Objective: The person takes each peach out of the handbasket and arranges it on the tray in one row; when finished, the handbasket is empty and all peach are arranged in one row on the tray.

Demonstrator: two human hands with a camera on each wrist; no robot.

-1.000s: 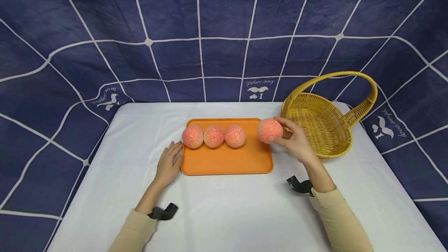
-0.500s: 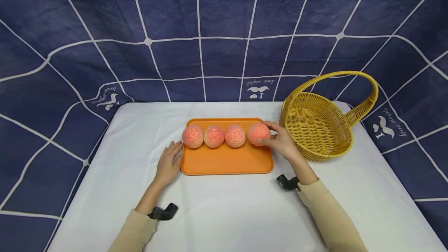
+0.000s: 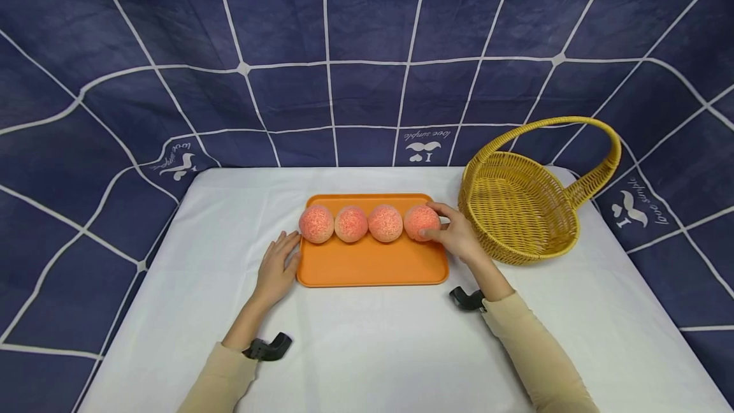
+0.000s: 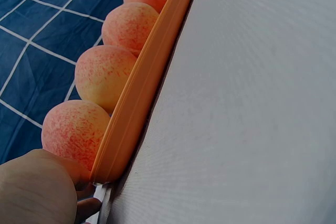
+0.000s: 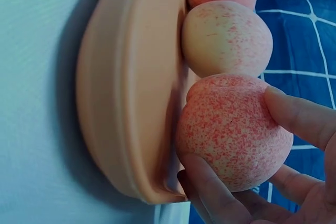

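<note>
An orange tray (image 3: 373, 268) lies on the white tabletop. Along its far half runs a row of pink-and-cream peaches. My right hand (image 3: 460, 238) holds the rightmost peach (image 3: 420, 222), thumb and fingers on its sides, over the tray's right end. In the right wrist view this held peach (image 5: 236, 135) sits close against its neighbour (image 5: 228, 38). Three other peaches stand left of it, the leftmost peach (image 3: 316, 224) by the tray's corner. My left hand (image 3: 276, 271) rests with extended fingers at the tray's left edge; the left wrist view partly hides its fingertips.
A yellow wicker basket (image 3: 493, 248) with a tall arched handle stands right of the tray, close behind my right hand. A dark blue cloth (image 3: 367, 97) with white lines hangs behind and beside the table. Each wrist wears a black camera mount.
My right hand has brought the fourth peach leftward and down from beside the basket to the right end of the row. The left hand, tray and basket have stayed put.
</note>
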